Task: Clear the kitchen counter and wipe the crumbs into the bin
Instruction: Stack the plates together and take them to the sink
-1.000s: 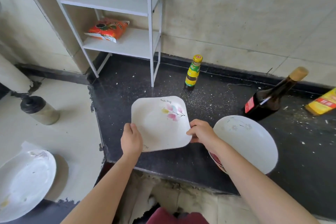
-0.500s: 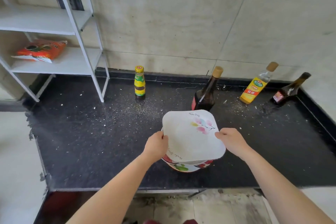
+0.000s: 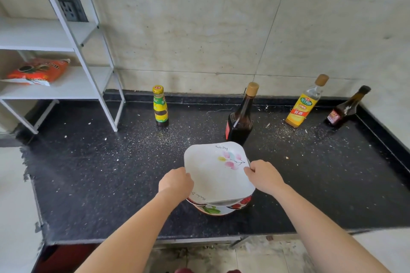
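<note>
A white square plate (image 3: pixel 216 170) with a pink flower print lies on top of a stack of dishes; a bowl with a red and green pattern (image 3: pixel 218 207) shows under it. My left hand (image 3: pixel 176 183) grips the plate's left edge and my right hand (image 3: pixel 263 175) pinches its right edge. The stack stands on the black speckled counter (image 3: pixel 99 179) near its front edge. Pale crumbs (image 3: pixel 168 137) are scattered over the counter, thickest toward the back.
Along the back wall stand a green-labelled bottle (image 3: pixel 160 107), a dark bottle with a cork cap (image 3: pixel 240 117), a yellow-labelled bottle (image 3: pixel 305 103) and a small dark bottle (image 3: pixel 346 108). A white shelf rack (image 3: pixel 88 68) at the left holds an orange packet (image 3: pixel 37 71).
Both hands carried the square plate from the counter's left part to the right and set it on the stack of dishes. The view swung right with it.
</note>
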